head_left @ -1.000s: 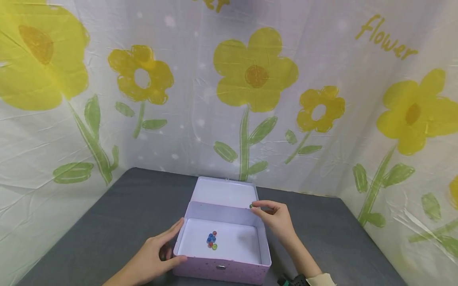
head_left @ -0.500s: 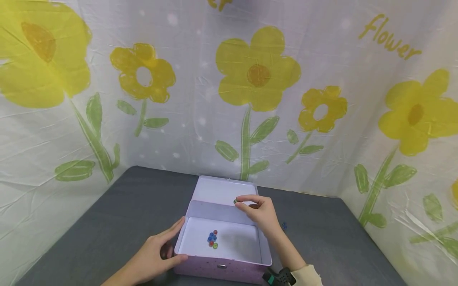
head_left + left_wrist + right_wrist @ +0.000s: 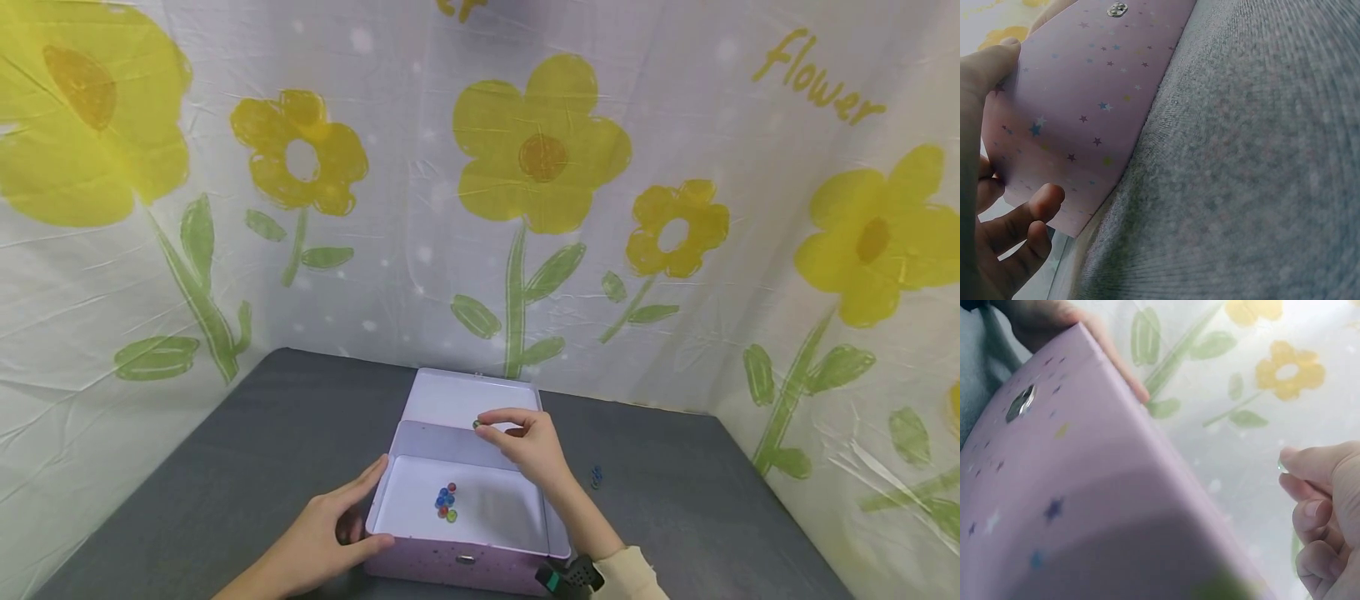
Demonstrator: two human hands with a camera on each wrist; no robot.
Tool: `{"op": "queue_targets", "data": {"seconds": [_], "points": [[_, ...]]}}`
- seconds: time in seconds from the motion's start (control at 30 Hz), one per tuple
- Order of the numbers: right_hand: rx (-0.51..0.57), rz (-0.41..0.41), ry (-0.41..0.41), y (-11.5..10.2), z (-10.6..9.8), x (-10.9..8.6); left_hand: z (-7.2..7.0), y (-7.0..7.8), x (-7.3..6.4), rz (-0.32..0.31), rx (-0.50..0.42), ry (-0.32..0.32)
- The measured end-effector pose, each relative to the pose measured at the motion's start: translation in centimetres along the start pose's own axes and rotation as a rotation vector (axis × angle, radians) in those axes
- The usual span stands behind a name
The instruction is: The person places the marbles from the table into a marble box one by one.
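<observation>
A pink-purple tin box (image 3: 431,562) with a white inside stands on the table, its lid (image 3: 457,398) folded back. My left hand (image 3: 318,533) grips its front-left corner, thumb at the front rim and fingers along the left side; some fingers hang loose of the wall in the left wrist view. Above the back of the box, thumb and forefinger of my right hand (image 3: 528,446) pinch a green glass marble (image 3: 476,424). A small cluster of marbles (image 3: 446,502), blue, red and yellow-green, lies on the box floor.
Several small blue marbles (image 3: 596,477) lie on the dark grey tabletop (image 3: 675,500) right of the box. A metal clasp (image 3: 465,559) is on the front wall. Behind the table hangs a white curtain (image 3: 405,275) with yellow flowers.
My right hand has moved left with the green marble, from the box's back-right corner to over its back middle. Blue marbles on the table have come into sight. The left hand stays put.
</observation>
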State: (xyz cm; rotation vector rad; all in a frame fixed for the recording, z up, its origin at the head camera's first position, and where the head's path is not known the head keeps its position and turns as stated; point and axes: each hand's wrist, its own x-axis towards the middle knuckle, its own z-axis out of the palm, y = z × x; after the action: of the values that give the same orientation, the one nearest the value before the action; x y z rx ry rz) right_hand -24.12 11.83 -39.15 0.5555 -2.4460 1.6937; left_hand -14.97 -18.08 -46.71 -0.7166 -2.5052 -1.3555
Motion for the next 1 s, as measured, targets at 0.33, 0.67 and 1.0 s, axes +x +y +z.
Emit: {"op": "queue_targets", "data": {"seconds": [0.33, 0.67, 1.0], "points": [[-0.05, 0.034, -0.033, 0.9, 0.7, 0.2, 0.0, 0.1, -0.1, -0.026, 0.012, -0.005], [-0.211, 0.027, -0.104, 1.3, 1.3, -0.1, -0.1, 0.0, 0.0, -0.006, -0.001, 0.005], [-0.328, 0.014, -0.189, 1.6, 1.7, -0.3, -0.1, 0.0, 0.0, 0.012, 0.015, 0.022]]}}
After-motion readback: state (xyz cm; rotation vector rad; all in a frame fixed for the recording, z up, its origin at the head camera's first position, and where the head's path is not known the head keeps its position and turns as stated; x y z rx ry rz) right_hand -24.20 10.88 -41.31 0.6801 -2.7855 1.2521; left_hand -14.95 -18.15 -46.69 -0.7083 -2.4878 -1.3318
